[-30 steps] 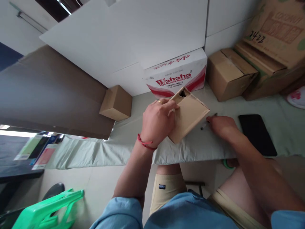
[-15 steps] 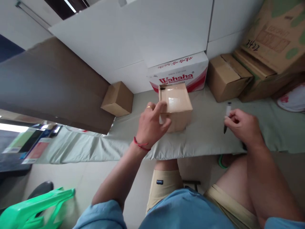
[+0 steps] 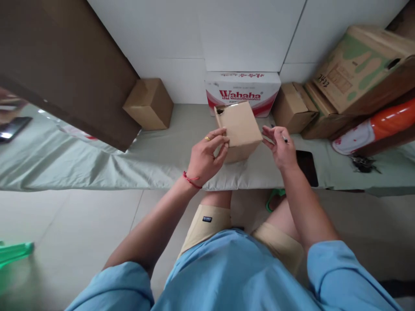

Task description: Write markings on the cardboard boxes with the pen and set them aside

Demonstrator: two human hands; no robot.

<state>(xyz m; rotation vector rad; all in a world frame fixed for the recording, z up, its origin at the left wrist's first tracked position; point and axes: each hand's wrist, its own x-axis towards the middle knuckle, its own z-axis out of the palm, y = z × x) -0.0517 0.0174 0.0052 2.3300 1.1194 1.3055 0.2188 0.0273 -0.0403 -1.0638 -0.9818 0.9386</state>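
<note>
A small cardboard box (image 3: 241,125) stands on the cloth in front of me, with a dark torn hole at its far left corner. My left hand (image 3: 209,153) grips the box's left side, thumb and fingers at its edge. Just off the box's right side is my right hand (image 3: 280,144), a marker (image 3: 285,139) tucked in its bent fingers. Most of the marker is hidden by the hand; its dark tip shows.
Behind the box stands a white and red Wahaha carton (image 3: 243,93). Another small carton (image 3: 149,103) is at the left, beside a large brown panel (image 3: 74,65). To the right are stacked cartons (image 3: 353,73), a phone (image 3: 306,167), keys (image 3: 363,164) and an orange-and-white cylinder (image 3: 372,129).
My right hand has moved left with the marker, close to the box. My left hand has stayed at the box's left side. The view has shifted, bringing the phone and keys into sight.
</note>
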